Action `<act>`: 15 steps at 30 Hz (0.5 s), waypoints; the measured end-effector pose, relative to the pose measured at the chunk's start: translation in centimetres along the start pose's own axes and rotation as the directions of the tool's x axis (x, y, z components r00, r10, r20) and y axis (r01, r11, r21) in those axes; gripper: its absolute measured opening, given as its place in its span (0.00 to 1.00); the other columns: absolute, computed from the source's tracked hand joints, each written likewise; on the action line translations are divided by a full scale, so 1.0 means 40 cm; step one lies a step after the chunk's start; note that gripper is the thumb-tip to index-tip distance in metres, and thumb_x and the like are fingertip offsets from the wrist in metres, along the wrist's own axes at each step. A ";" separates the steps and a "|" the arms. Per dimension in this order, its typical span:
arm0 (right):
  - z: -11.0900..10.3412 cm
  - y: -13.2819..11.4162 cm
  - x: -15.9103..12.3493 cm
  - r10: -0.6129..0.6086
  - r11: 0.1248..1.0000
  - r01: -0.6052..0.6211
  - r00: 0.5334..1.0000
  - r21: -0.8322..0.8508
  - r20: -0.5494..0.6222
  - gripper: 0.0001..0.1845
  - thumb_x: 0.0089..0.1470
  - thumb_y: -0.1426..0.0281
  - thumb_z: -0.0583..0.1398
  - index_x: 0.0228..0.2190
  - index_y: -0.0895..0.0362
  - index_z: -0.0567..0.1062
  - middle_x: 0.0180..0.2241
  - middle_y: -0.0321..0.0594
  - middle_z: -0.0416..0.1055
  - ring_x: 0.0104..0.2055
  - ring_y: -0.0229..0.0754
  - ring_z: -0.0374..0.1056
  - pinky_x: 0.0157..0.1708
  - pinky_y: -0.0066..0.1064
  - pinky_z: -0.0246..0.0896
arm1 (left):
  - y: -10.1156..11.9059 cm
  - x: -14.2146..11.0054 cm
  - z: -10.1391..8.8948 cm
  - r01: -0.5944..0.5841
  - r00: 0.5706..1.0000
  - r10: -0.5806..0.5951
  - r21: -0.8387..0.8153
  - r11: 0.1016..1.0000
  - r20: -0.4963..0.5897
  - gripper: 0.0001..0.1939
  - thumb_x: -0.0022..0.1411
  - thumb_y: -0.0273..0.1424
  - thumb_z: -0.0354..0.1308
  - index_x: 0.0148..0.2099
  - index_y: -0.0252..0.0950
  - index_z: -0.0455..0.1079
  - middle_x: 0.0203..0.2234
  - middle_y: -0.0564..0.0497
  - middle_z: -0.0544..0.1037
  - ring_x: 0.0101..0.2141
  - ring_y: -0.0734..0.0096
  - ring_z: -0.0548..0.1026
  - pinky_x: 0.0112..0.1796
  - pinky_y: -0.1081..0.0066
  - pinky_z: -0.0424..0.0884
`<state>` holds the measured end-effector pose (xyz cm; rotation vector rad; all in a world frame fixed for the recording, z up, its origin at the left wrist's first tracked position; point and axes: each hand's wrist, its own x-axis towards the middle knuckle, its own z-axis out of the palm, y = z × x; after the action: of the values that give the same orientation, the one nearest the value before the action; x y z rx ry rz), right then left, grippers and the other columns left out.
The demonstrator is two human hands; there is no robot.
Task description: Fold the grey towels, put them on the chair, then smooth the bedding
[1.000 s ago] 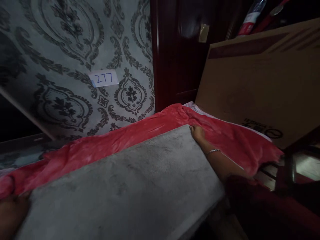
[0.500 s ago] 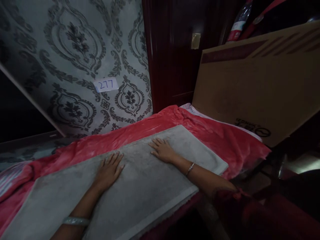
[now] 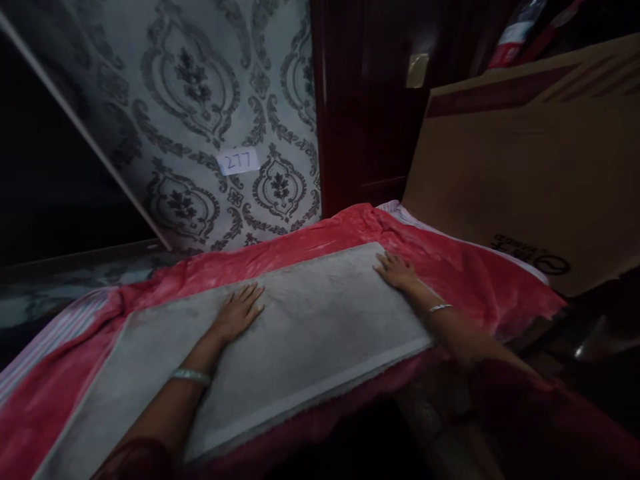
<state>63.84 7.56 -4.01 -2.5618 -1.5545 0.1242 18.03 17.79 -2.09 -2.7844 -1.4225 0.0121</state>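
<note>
A grey folded cloth, a flat mat-like piece with a pale hem along its near edge, lies spread on a red plush blanket. Flat on the cloth's middle rests my left hand, fingers stretched out, with a pale green bangle on the wrist. My right hand lies at the cloth's far right corner, palm down and fingers apart, touching its edge beside the red blanket. Neither hand grips anything. My left forearm covers part of the cloth.
Behind the blanket stands a patterned wall with a paper label reading 277. A large cardboard box is at the right, with a bottle behind its top edge. A dark screen-like panel is at the left.
Both hands first held the cloth by its far edge and sides; they let go and were laid flat on it. Since then my right hand has slid right to the corner.
</note>
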 end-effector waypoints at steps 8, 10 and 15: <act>0.097 0.079 -0.068 -0.188 0.982 0.188 0.981 -0.002 -0.054 0.37 0.63 0.48 0.44 0.68 0.48 0.54 0.71 0.43 0.46 0.70 0.60 0.43 0.62 0.63 0.48 | -0.246 -0.214 -0.017 0.403 0.912 -0.408 0.074 0.912 0.053 0.31 0.71 0.43 0.34 0.72 0.41 0.50 0.70 0.44 0.53 0.69 0.55 0.48 0.65 0.46 0.45; 0.111 0.088 -0.070 -0.190 0.982 0.191 0.979 0.006 -0.074 0.37 0.63 0.49 0.44 0.68 0.49 0.55 0.70 0.45 0.46 0.70 0.62 0.43 0.62 0.64 0.48 | -0.297 -0.277 -0.012 0.482 0.874 -0.485 0.076 0.873 0.030 0.31 0.72 0.42 0.33 0.72 0.41 0.49 0.70 0.44 0.53 0.70 0.55 0.48 0.65 0.45 0.46; 0.118 0.106 -0.067 -0.224 0.972 0.229 0.971 0.055 -0.083 0.38 0.63 0.49 0.44 0.67 0.55 0.57 0.70 0.54 0.46 0.69 0.69 0.43 0.59 0.67 0.47 | -0.327 -0.357 -0.010 0.542 0.839 -0.543 0.057 0.838 0.012 0.30 0.73 0.42 0.34 0.71 0.37 0.53 0.69 0.42 0.56 0.69 0.55 0.49 0.65 0.49 0.48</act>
<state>65.66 3.63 -9.36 -2.2926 -1.7692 0.0491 -0.93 13.88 -1.47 -2.2411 -2.1282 0.0792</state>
